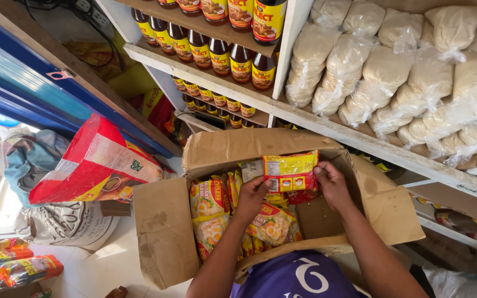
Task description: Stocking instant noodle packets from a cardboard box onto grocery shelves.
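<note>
White wooden shelves point(327, 128) back an open brown cardboard box point(164, 232); above its half-empty right side, left hand point(251, 197) and right hand point(332, 185) fingers pinch a yellow-red plastic noodle packet point(291, 172).

Dark sauce bottles point(220, 55) line the shelf point(205, 77); tied white bags point(409, 77) fill the next bay; a red sack point(92, 165) leans on the floor.

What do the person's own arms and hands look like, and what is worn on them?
Both forearms are bare, with no sleeves reaching them. The left hand and the right hand wear no gloves; no rings, watch or bracelets show. Below them is a purple garment with a white marking.
</note>
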